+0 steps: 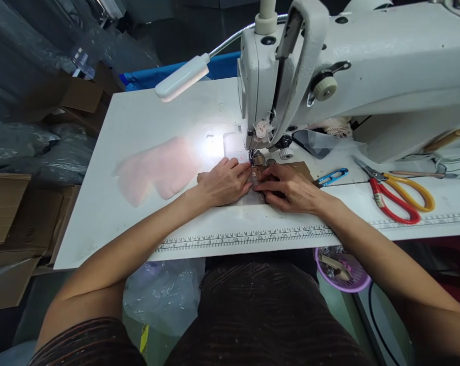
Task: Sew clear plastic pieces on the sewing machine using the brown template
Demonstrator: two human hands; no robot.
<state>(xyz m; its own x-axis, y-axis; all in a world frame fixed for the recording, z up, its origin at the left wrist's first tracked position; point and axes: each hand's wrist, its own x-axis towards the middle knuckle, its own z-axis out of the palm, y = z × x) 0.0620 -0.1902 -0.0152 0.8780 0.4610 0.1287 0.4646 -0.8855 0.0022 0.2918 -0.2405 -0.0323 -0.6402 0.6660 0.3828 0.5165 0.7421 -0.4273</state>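
Note:
Under the needle area of a white sewing machine (253, 91), a small piece of sheer whitish fabric (252, 199) lies over a flat brown piece (302, 171). My left hand (228, 182) rests flat on these pieces, its fingertips close to the presser foot (252, 157). From the other side, my right hand (285, 188) has thumb and fingers bent together at the sheer fabric's edge, just right of the foot. The fingers partly hide the fabric. Blue thread snips (332, 177) lie right of my right hand.
Red-and-yellow-handled scissors (400, 195) lie farther right. A printed ruler (249, 237) runs along the table's front edge. A lit lamp (182, 79) hangs at left above a pinkish patch. A purple basket (362, 284) is below the table; cardboard boxes (20, 218) stand left.

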